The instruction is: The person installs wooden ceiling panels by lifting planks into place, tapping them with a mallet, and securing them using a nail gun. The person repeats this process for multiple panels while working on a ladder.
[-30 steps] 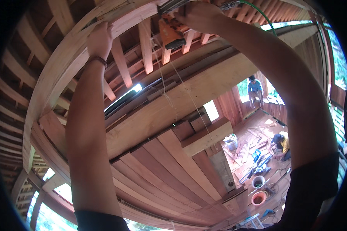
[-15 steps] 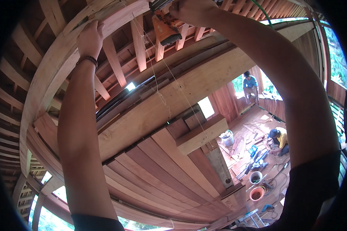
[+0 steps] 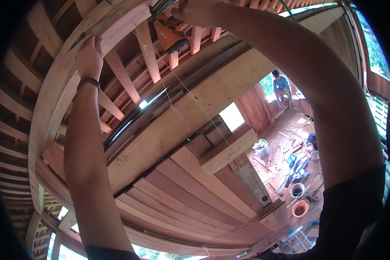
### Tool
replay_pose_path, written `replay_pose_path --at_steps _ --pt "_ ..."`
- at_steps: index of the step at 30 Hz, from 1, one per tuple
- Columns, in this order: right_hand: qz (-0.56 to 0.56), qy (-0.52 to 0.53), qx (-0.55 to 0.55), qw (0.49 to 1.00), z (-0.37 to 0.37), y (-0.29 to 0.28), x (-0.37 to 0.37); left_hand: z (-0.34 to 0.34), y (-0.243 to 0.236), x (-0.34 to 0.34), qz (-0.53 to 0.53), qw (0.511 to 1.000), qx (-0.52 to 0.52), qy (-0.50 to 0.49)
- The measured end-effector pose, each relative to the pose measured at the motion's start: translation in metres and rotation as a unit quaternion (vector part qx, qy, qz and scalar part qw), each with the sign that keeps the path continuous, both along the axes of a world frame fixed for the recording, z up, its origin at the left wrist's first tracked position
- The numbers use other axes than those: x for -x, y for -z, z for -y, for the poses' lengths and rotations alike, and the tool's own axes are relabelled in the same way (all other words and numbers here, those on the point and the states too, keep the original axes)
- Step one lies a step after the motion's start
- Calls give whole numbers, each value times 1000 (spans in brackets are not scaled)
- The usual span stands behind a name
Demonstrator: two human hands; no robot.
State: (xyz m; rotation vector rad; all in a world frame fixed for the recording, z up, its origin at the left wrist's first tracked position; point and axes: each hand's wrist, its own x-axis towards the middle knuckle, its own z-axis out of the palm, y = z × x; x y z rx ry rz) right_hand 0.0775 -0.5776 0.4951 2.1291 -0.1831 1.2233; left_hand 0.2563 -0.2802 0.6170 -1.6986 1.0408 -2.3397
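The orange power tool (image 3: 170, 38) was high ahead of me, beside the curved wooden beam (image 3: 121, 26), with my right hand (image 3: 198, 12)'s grip clamped on it. My left hand (image 3: 89, 58) lay against that beam, farther left; I could not tell whether its grip was closed.

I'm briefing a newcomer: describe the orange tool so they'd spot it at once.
Find the big curved beam at upper left, where the left hand rests. Follow it rightward to the top edge: the orange tool sits there, at the right hand. Its orange body with a dark end stands out among plain wooden rafters.
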Motion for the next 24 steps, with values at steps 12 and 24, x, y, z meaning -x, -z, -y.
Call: replay_pose_path --at_steps 12,24 --pt "6 -55 -32 998 3 -1 -5 -6 -4 -4 30 999 -7 -9" --pt "29 7 86 996 10 8 -23 3 3 -4 35 999 7 24"
